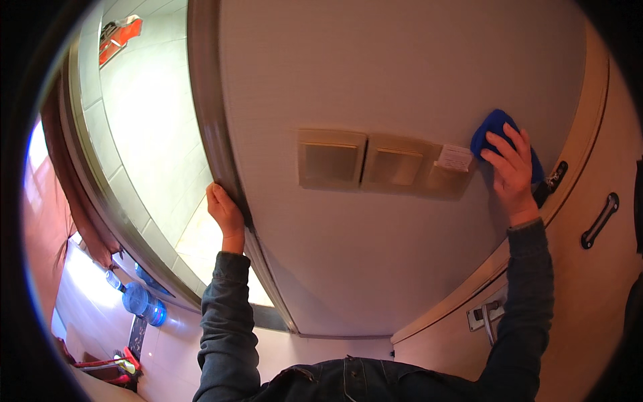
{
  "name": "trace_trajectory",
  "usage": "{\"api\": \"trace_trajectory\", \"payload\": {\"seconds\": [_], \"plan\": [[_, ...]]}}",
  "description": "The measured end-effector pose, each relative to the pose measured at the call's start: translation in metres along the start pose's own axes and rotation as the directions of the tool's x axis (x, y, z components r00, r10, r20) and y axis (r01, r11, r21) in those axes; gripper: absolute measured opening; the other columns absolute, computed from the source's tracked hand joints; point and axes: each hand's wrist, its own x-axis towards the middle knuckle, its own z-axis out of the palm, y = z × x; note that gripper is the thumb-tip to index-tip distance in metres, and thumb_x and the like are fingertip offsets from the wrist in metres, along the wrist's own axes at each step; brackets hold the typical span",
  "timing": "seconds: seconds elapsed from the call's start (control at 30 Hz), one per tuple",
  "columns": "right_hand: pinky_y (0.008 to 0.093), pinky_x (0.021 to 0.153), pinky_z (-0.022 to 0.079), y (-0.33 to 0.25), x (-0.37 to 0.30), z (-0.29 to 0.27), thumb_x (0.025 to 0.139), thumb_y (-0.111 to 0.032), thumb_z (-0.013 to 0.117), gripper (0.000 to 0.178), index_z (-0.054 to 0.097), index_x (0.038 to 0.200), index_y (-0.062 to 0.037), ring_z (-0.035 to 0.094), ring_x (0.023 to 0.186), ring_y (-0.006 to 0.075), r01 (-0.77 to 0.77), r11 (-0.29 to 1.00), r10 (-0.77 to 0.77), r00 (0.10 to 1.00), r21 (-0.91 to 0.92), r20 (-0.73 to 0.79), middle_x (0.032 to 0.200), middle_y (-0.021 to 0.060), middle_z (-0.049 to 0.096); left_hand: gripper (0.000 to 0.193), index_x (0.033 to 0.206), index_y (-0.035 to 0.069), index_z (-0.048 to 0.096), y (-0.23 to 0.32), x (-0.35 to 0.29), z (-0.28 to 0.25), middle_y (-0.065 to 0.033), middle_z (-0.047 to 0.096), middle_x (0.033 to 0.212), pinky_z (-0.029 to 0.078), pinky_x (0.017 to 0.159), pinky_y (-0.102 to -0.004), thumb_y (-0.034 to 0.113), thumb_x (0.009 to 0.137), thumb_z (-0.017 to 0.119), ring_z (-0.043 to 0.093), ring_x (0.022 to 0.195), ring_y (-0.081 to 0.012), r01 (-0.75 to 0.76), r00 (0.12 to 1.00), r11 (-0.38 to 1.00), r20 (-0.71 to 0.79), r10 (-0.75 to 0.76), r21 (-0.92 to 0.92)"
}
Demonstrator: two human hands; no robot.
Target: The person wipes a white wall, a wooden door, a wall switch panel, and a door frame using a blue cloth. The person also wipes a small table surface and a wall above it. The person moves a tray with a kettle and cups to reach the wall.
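Observation:
My right hand (513, 167) presses a blue cloth (493, 124) against the grey wall (388, 74), its fingers bent over the cloth. Just left of the cloth is a wall plate (447, 183) with a small white label (455, 158) on its upper part. Beside that plate run two yellowed light switches, a middle one (396, 165) and a left one (330, 163). My left hand (226, 216) is closed on the edge of the brown door frame (211, 100), fingertips curled over it. Both arms are raised in dark sleeves.
A bright tiled room (144, 114) shows through the doorway at left. On the right stands a pale door (569, 295) with a metal lever handle (487, 320) and a dark pull handle (600, 221). A blue water bottle (143, 303) is on the floor at lower left.

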Motion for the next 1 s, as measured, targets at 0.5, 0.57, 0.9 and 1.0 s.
{"api": "trace_trajectory", "payload": {"seconds": [0.5, 0.57, 0.9, 1.0], "plan": [[0.0404, 0.098, 0.041, -0.157, 0.225, 0.093, 0.068, 0.003, 0.059, 0.018, 0.067, 0.083, -0.0046, 0.052, 0.116, 0.0262, 0.402, 0.848, -0.377, 0.915, 0.346, -0.140, 0.107, 0.0055, 0.064, 0.020, 0.098, -0.003, 0.055, -0.001, -0.002, -0.001, -0.0166, 0.056, 0.082, 0.045, 0.069, -0.0351, 0.013, 0.095, 0.044, 0.054, 0.075, -0.0304, 0.037, 0.996, 0.995, 0.086, -0.029, -0.089], [0.0397, 0.098, 0.041, -0.188, 0.234, 0.107, 0.068, 0.003, 0.059, 0.019, 0.068, 0.082, -0.0038, 0.052, 0.115, 0.0267, 0.320, 0.848, -0.278, 0.947, 0.423, -0.160, 0.107, 0.0063, 0.064, 0.018, 0.096, -0.002, 0.055, 0.000, -0.001, -0.002, -0.0169, 0.055, 0.082, 0.044, 0.070, -0.0356, 0.012, 0.095, 0.044, 0.054, 0.076, -0.0316, 0.031, 0.995, 0.995, 0.096, -0.021, -0.099], [0.0452, 0.099, 0.039, -0.322, 0.079, 0.151, 0.076, -0.005, 0.059, 0.025, 0.067, 0.100, -0.0078, 0.049, 0.119, 0.0270, -0.002, 0.780, -0.076, 0.992, 0.626, 0.097, 0.122, 0.0069, 0.058, 0.020, 0.098, -0.003, 0.054, -0.002, 0.001, -0.002, -0.0163, 0.054, 0.081, 0.044, 0.068, -0.0361, 0.013, 0.095, 0.042, 0.053, 0.074, -0.0307, 0.000, 0.993, 0.995, 0.116, 0.012, -0.099], [0.0442, 0.100, 0.040, -0.345, 0.013, 0.153, 0.078, -0.005, 0.059, 0.025, 0.066, 0.102, -0.0072, 0.049, 0.120, 0.0252, -0.020, 0.665, -0.155, 0.974, 0.746, 0.164, 0.121, 0.0067, 0.059, 0.020, 0.097, -0.003, 0.055, -0.005, 0.000, -0.003, -0.0181, 0.055, 0.082, 0.045, 0.070, -0.0381, 0.013, 0.095, 0.042, 0.055, 0.076, -0.0337, 0.046, 0.991, 0.996, 0.125, -0.036, -0.073]]}}
